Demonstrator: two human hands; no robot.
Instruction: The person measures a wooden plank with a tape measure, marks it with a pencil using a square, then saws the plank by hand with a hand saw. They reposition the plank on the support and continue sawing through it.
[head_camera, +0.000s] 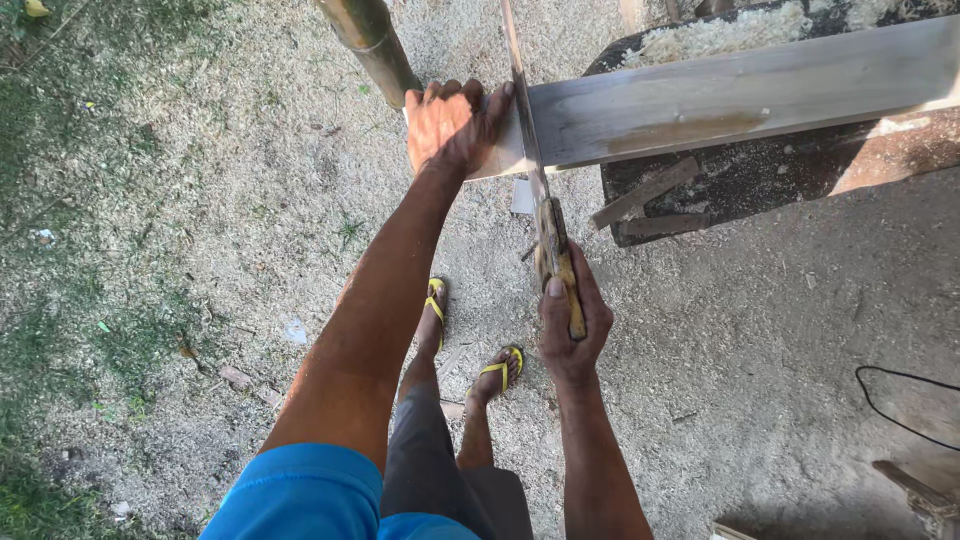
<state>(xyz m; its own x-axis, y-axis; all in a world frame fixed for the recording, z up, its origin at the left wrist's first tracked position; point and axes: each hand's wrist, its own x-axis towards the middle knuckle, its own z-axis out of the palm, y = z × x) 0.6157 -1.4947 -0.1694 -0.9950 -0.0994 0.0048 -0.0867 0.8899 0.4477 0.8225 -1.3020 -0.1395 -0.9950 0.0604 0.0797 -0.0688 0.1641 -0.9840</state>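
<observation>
— Pressing down flat on the near end of the plank (740, 95), the left hand (452, 125): fingers (497, 105) spread open, palm on the wood, thumb-side finger lying right against the saw blade (522, 100).

— And the right hand (568, 325)?

— Wrapped tight around the wooden saw handle (560, 265), fingers closed on it, thumb laid along the top. Held low, near the body, well below the plank.

— Where is the saw sitting?

— Standing on edge across the plank, just beside the left hand, blade running up and away past the far edge. Cannot tell how deep into the wood.

— And the plank itself?

— Pale grey, long, lying crosswise on a dark, rough counter (760, 175), with the near end sticking out over the ground. Loose wooden strips (645, 195) lying on the counter under it, a heap of shavings (720, 35) behind.

— Anything else around?

— Sawdust covering the ground (250, 200), grass along the left edge. Bamboo pole (372, 40) leaning up just behind the left hand. Feet in yellow sandals (500, 370) below, between the two arms. Black cable (900, 400) curling on the ground at the right.
</observation>
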